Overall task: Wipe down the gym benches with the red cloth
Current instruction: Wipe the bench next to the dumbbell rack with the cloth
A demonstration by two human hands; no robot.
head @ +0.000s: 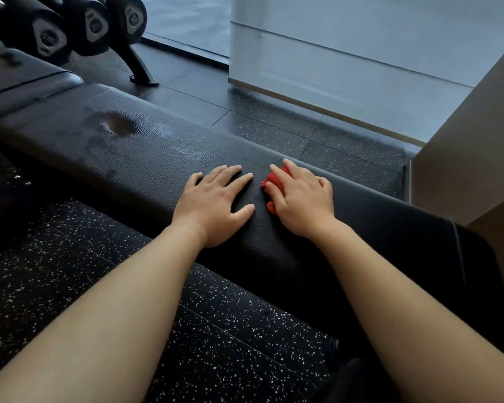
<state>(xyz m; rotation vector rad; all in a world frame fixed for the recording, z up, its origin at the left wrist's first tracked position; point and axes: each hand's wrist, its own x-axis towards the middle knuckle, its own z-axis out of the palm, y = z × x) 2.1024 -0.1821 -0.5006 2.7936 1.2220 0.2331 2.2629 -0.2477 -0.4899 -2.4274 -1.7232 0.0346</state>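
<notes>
The right hand [301, 203] is laid over the bunched red cloth [275, 178], which is pressed onto the black padded worktop [146, 158] just right of the frame's centre; the index finger is stretched forward, the other fingers are bent down over the cloth, and the thumb is set against its near side, so only red folds at the hand's left edge are seen. The left hand [216, 203] is rested flat just beside it, apart from the cloth, with fingers straight and spread and nothing held. Both bare forearms are extended from the bottom edge of the frame. Further along the worktop, toward the upper left, a smeared damp patch [114, 126] is seen on the textured surface. A second black pad [26, 74] is placed beyond its far end at the left edge. Black dumbbells [93, 23] are stored on a rack at the upper left, and one angled rack leg [141, 68] is planted on the speckled rubber floor [230, 344]. A pale glass panel [361, 68] is set along the top right, and a beige wall [463, 141] is seen at the right edge.
</notes>
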